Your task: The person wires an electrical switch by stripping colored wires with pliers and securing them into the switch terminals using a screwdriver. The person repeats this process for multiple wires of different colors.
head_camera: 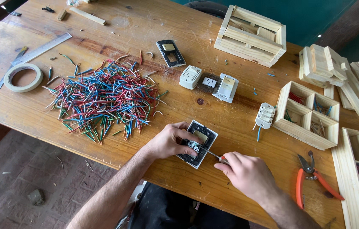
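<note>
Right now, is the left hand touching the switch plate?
Touching. The head view shows the left hand with its fingers lying on the switch plate, no gap between them.

A wooden table [154,29] with a worn, stained top carries everything. Near its middle lies a heap of cut wires [103,97] in red, blue, green and white. Left of the heap sits a roll of tape [23,77], with a metal ruler [43,48] just behind it. Right of the heap lie three socket parts [209,82] in a row, and a dark faceplate [170,53] behind them. Farther right stand a slatted wooden crate [251,34] and a four-part wooden tray [306,114]. Orange-handled pliers [313,178] lie near the table's front right edge.
</note>
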